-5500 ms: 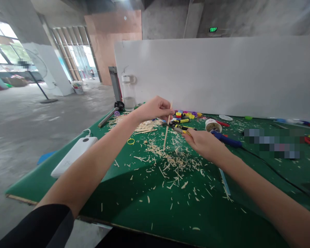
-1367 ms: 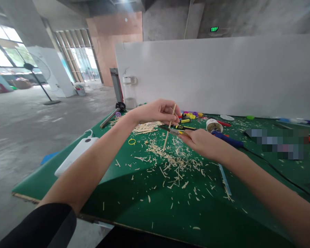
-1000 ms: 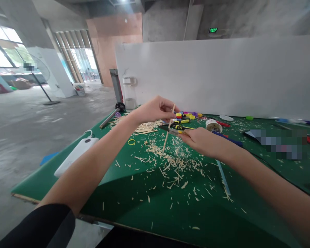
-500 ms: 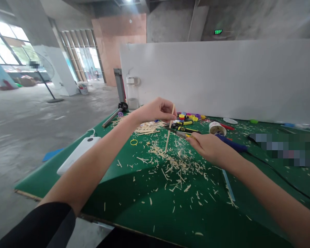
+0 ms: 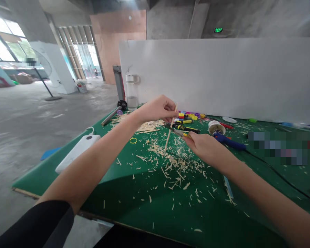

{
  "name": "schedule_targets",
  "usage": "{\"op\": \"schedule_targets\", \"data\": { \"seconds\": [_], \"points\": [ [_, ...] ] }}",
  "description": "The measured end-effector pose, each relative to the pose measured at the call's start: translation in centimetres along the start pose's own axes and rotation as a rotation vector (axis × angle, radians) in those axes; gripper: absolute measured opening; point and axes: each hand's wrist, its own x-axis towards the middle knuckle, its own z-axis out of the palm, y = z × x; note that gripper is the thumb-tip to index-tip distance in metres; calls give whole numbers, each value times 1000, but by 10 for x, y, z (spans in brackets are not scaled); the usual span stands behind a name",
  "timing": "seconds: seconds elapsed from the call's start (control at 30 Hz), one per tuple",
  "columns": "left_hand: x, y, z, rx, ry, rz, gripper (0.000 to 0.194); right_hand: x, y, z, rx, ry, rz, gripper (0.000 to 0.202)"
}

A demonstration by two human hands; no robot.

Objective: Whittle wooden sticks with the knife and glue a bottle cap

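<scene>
Between the fingertips of my left hand (image 5: 161, 108) is a thin wooden stick (image 5: 168, 138), held near its top. It leans slightly, its lower end down among the wood shavings (image 5: 179, 165) on the green table (image 5: 113, 193). My right hand (image 5: 203, 146) is closed around the yellowish handle of a utility knife (image 5: 181, 133). The knife's blade meets or lies just beside the stick, below my left fingers; exact contact is too small to tell. Behind the hands lies a pile of similar sticks (image 5: 147, 130).
Black-and-yellow pliers (image 5: 187, 129) lie behind the knife. To the right are a blue glue gun (image 5: 231, 142) with a cord and a white cup (image 5: 217, 127). A white power bank (image 5: 79, 153) lies left, a glass bottle (image 5: 131, 93) at the back, before a white panel (image 5: 222, 75).
The camera view has shifted slightly. Both hands keep their grips on the stick and the knife, and the stick tilts a little more to the right at its top.
</scene>
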Motion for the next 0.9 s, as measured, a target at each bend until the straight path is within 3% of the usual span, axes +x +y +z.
{"op": "schedule_targets", "data": {
  "seconds": [0.17,0.27,0.4,0.57,0.9],
  "points": [
    [-5,5,-3,-114,-200,18,16,1,-3,-12,-11,-79,-34,51],
    [-4,5,-5,-134,-233,-1,22,1,-5,-15,-39,-76,-53,51],
    [-2,-1,-5,-107,-138,6,14,-2,-5,-8,-57,-28,-40,50],
    [2,-9,-4,18,19,37,24,-7,4,6,-119,34,-30,46],
    [4,-9,4,118,143,-46,27,-7,3,7,-106,90,-22,43]
  ]
}}
